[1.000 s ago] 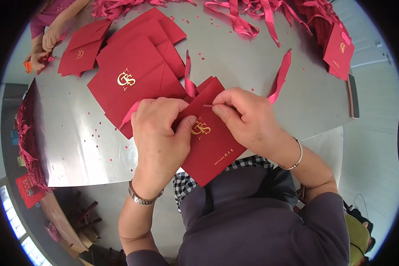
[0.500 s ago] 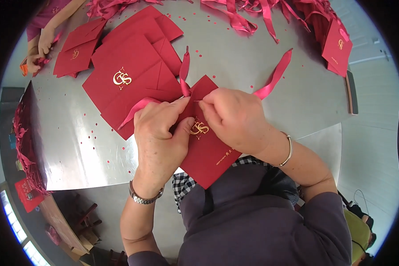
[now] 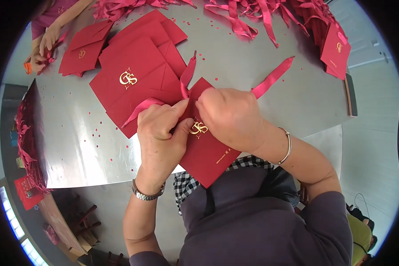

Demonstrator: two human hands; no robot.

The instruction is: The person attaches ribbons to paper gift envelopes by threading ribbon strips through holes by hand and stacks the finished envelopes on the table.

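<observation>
A red paper bag (image 3: 208, 153) with gold lettering is tilted in front of me, its lower corner over my lap. My left hand (image 3: 160, 131) grips its left edge, thumb on the printed face. Near the bag's upper end, my right hand (image 3: 230, 117) is closed in a pinch; its fingertips are turned away, so what they hold is hidden. A pink ribbon (image 3: 272, 79) sticks out from behind the right hand. Another ribbon piece (image 3: 189, 75) rises beside the bag's top, and a further ribbon length (image 3: 142, 110) emerges by my left knuckles.
Flat red bags (image 3: 135, 73) lie stacked on the metal table (image 3: 75, 155), with a smaller pile (image 3: 84, 51) beyond. Ribbons (image 3: 235, 22) heap along the far side; more bags (image 3: 335, 53) stand far right. Small red paper dots are scattered about. Another person's hands (image 3: 44, 46) work at far left.
My right hand has turned over slightly and shifted a little left at the bag's top, hiding its fingertips. My left hand keeps its grip. The whole view has shifted slightly.
</observation>
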